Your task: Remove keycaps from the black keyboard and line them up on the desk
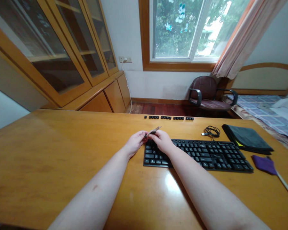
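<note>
A black keyboard (201, 155) lies on the desk, its top row of keycaps off and the bare switches showing. Over its top left corner my two hands come together. My right hand (162, 140) is closed on a thin flat grey-brown piece (155, 130) whose end sticks up past the fingers; its kind is unclear. My left hand (135, 143) pinches at something small and dark beside it, too small to make out. Beyond the keyboard, loose black keycaps (166, 117) stand in a row of small groups along the desk's far edge.
On the wooden desk (62, 159), a coiled USB cable (211, 131) sits behind the keyboard. To the right lie a folded dark grey cloth (248, 137) and a purple cloth piece (264, 164) with a white stick. A chair (205, 91) stands beyond the desk.
</note>
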Available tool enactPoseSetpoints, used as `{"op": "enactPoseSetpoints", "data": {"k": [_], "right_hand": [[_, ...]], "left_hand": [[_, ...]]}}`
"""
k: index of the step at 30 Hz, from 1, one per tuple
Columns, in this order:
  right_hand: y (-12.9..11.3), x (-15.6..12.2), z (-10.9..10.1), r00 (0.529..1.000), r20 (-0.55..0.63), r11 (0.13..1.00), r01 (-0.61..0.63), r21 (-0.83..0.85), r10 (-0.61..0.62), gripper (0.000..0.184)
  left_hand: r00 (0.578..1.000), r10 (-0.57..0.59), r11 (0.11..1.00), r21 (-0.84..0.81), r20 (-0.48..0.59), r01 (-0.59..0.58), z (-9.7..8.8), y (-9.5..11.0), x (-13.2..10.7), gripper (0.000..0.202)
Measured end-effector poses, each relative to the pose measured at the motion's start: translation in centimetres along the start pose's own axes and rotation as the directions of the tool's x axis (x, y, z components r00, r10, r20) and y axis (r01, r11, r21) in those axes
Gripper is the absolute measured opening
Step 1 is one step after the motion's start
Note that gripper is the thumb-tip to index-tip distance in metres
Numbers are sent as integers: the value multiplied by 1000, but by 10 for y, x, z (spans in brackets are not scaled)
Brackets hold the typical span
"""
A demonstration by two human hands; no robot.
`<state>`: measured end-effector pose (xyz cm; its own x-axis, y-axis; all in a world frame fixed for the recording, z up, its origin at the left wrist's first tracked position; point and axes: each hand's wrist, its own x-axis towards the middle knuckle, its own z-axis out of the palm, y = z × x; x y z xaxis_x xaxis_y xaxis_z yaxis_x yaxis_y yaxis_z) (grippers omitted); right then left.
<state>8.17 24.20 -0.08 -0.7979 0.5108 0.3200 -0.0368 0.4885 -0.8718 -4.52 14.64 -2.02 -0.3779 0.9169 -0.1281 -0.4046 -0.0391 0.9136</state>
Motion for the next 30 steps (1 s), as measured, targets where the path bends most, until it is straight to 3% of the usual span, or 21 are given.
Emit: {"op": "enactPoseSetpoints", "data": {"k": [5,11,15,20,23,30], "right_hand": [[-1,-1,0,1000,4,999,-10,-38,11,19],[-3,-1,-2,969,-229,996,-86,13,87,25],[-5,-1,-4,957,-269,994,-100,53,110,29],[-3,-3,-5,944,-309,993,-107,50,117,31],[-1,-4,-6,929,-347,991,-115,66,131,34],[3,-4,-7,920,-369,991,-111,78,132,35]], "left_hand": [[997,42,998,-36,-62,-44,-1,-1,1,25],[972,-63,990,-141,-228,31,0,7,3,13],[961,-79,986,-163,-263,36,-3,7,2,10],[940,118,978,202,-320,-54,-6,-7,8,25],[912,211,870,493,-352,-10,-12,-11,24,17],[878,360,651,759,-316,6,-36,12,83,16]]}}
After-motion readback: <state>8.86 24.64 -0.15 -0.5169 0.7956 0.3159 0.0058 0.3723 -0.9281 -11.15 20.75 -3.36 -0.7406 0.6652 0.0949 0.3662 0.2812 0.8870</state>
